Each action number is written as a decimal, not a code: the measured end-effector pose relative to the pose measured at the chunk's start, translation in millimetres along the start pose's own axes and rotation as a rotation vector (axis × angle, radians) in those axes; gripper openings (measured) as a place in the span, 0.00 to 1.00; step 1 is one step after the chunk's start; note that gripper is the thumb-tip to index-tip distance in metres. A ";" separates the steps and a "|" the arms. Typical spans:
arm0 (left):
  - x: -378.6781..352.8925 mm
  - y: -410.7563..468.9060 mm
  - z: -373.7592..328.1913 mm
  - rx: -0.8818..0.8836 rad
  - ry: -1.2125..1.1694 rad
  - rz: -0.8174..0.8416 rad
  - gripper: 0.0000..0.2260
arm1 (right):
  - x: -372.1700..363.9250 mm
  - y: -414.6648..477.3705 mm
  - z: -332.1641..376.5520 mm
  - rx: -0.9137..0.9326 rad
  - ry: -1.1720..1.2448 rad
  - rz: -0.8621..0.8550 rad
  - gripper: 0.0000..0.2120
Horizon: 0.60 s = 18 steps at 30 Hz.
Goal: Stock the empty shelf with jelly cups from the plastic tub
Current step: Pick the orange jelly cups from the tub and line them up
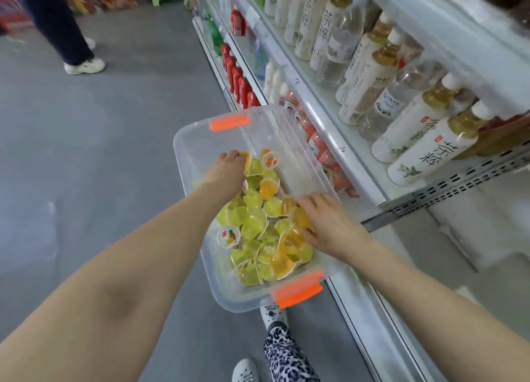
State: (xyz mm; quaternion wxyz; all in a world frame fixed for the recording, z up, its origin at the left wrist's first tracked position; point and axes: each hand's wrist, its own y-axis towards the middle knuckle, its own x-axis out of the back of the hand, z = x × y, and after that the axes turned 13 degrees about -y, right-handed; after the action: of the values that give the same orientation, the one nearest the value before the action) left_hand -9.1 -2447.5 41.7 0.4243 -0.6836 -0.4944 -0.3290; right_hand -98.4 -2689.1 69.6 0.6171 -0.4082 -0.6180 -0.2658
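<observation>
Inside the tub (183,141), both hands are sunk among the cups (252,227), which are heaped loosely in yellow and orange. At the far end an orange cup (246,159) is pinched by the curled fingers of the left hand (226,169). Nearer the body, a second cup (299,219) is enclosed between the bent fingers and thumb of the right hand (329,224), though how firmly it is held cannot be told. The tub's long axis is laid parallel to the shelving, running from the near clip to the far one. The bare shelf (473,238) is seen to the right of the tub, below the row of bottles (424,141). The right hand is therefore judged the nearer to it, and a short sideways carry over the tub's right wall would be called for. The left hand would need to be brought across the whole heap.
</observation>
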 end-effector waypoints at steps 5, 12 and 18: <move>-23.0 50.8 8.9 -0.001 0.086 0.070 0.30 | -10.8 13.7 -6.0 0.026 -0.067 -0.037 0.21; -31.6 72.3 15.9 0.068 0.263 0.051 0.26 | -16.7 27.2 -7.5 0.081 -0.107 -0.079 0.20; -28.9 56.4 22.3 0.142 0.166 0.051 0.20 | -15.4 32.6 -3.6 0.030 -0.091 -0.035 0.22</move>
State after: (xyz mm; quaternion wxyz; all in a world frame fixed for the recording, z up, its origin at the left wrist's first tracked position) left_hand 37.0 -2447.3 -7.2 0.5195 -0.6346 -0.4618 -0.3378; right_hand -70.8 -2677.7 49.1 0.5897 -0.3994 -0.6565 -0.2485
